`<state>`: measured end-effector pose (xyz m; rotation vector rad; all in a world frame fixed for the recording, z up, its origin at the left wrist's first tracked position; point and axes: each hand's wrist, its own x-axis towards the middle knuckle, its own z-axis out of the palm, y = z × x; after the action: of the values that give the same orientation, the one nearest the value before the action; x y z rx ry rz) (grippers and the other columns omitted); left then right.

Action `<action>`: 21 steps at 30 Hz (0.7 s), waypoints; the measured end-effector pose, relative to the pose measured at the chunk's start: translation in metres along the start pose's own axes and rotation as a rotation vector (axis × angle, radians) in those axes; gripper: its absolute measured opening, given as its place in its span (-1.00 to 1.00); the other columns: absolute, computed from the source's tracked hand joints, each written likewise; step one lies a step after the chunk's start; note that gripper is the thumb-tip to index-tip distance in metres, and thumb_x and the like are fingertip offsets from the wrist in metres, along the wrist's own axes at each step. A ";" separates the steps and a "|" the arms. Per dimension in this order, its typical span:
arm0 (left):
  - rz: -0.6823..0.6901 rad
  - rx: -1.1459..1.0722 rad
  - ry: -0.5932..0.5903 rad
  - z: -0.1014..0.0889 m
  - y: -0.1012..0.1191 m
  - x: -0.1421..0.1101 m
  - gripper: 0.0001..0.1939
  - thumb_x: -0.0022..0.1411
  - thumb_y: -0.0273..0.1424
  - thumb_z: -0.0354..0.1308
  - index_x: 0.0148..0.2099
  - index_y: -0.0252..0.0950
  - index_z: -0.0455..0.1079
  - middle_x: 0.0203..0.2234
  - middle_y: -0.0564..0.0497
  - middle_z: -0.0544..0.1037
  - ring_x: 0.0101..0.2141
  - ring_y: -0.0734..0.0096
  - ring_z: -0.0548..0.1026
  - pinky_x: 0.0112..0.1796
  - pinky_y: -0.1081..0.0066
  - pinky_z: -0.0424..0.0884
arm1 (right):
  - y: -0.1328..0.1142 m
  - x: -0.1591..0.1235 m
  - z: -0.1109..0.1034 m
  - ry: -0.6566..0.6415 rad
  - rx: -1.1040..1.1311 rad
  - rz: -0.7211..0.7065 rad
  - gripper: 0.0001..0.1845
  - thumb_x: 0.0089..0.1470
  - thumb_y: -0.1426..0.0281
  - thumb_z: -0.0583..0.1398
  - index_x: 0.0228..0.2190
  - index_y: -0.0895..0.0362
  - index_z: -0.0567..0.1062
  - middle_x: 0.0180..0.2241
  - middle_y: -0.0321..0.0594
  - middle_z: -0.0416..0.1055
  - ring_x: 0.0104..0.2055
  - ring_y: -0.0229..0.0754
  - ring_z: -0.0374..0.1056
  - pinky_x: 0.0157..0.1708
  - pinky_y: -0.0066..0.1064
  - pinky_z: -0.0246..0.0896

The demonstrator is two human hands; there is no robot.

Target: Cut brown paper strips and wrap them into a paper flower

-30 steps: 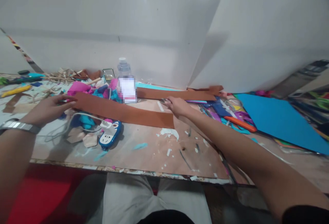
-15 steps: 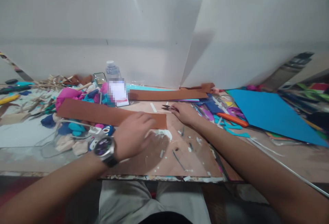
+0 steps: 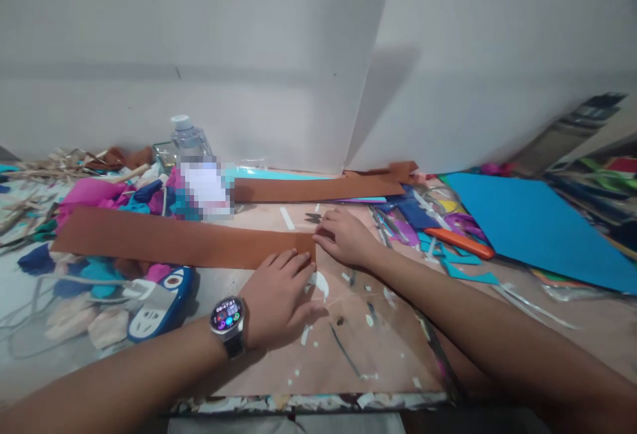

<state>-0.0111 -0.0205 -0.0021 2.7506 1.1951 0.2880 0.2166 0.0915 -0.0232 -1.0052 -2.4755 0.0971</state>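
Note:
A long brown strip, felt-like or thin foam, lies across the table, its left part resting over a pile of bits. My left hand, with a watch on the wrist, presses flat on the strip's right end, fingers stretched and thumb apart. At the strip's right edge, my right hand has thumb and forefinger closed together at the upper corner. The dark blades of small scissors show just behind the right hand, which hides the rest of them.
Behind lies another brown strip, near a phone and a clear bottle. An orange cutter and a blue sheet lie to the right. A blue-and-white power socket with cable sits at left. Scraps litter the table.
My right hand has come from the scissors toward me to the strip's edge. My left hand has settled flat on the strip. The view has shifted slightly.

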 end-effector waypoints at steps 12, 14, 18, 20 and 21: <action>-0.027 -0.083 0.030 0.015 -0.002 -0.003 -0.24 0.42 0.10 0.00 0.42 -0.31 0.27 0.39 -0.23 0.31 0.35 -0.29 0.19 0.23 -0.23 0.16 | -0.001 0.001 0.008 0.028 0.241 -0.013 -0.94 0.24 0.42 0.26 -0.32 0.11 0.49 -0.28 -0.14 0.49 -0.13 -0.04 0.36 -0.10 -0.24 0.26; -0.030 -0.081 0.033 0.015 -0.001 -0.002 -0.22 0.42 0.10 0.02 0.43 -0.35 0.25 0.40 -0.25 0.29 0.36 -0.31 0.16 0.24 -0.24 0.14 | -0.002 0.000 0.006 0.035 0.301 -0.021 -0.96 0.22 0.44 0.26 -0.32 0.11 0.49 -0.27 -0.13 0.49 -0.12 -0.03 0.36 -0.08 -0.22 0.26; -0.030 -0.112 0.019 0.010 0.009 -0.001 -0.27 0.43 0.08 0.00 0.39 -0.34 0.29 0.32 -0.26 0.37 0.26 -0.23 0.27 0.21 -0.21 0.18 | -0.005 -0.003 0.000 0.035 0.496 0.014 -0.95 0.16 0.46 0.23 -0.37 0.10 0.47 -0.33 -0.18 0.46 -0.20 -0.07 0.35 -0.13 -0.24 0.23; -0.006 -0.138 0.001 0.005 0.018 -0.001 -0.29 0.42 0.07 0.01 0.38 -0.33 0.29 0.29 -0.25 0.39 0.20 -0.18 0.31 0.19 -0.18 0.21 | -0.005 -0.005 -0.001 0.023 0.612 0.057 -0.93 0.13 0.46 0.20 -0.41 0.11 0.44 -0.37 -0.23 0.44 -0.28 -0.13 0.34 -0.21 -0.30 0.22; 0.014 -0.152 -0.014 0.002 0.023 0.000 -0.28 0.41 0.07 0.03 0.37 -0.32 0.29 0.28 -0.23 0.40 0.18 -0.16 0.32 0.17 -0.16 0.24 | -0.004 -0.006 -0.001 0.022 0.648 0.078 -0.92 0.11 0.46 0.19 -0.43 0.11 0.42 -0.40 -0.26 0.42 -0.33 -0.17 0.32 -0.27 -0.33 0.20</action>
<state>0.0056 -0.0362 0.0006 2.6265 1.1028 0.3451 0.2182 0.0847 -0.0236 -0.7990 -2.1435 0.8441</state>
